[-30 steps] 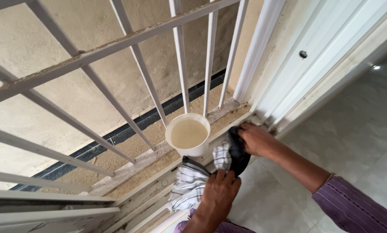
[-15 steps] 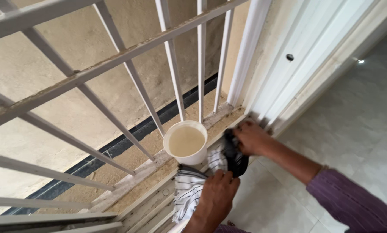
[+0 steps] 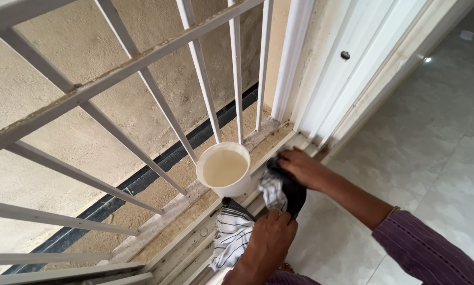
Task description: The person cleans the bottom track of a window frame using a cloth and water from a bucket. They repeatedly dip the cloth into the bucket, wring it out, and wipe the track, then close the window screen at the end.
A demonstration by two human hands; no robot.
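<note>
A white round tub of murky yellowish water stands on the dusty window sill, against the white metal grille. My right hand presses a bunched striped black-and-white cloth onto the window track beside the tub. Lower in the view, my left hand grips the hanging end of the same cloth near the track's edge. Both forearms reach in from the bottom right, in purple striped sleeves.
White grille bars cross the opening above the sill. A sliding window track runs diagonally, dirty with dust. A white door frame rises at the right, and pale glossy floor tiles lie beyond it.
The camera has shifted a little; my right hand has slid the cloth slightly along the track near the tub. My left hand stays on the cloth's lower end.
</note>
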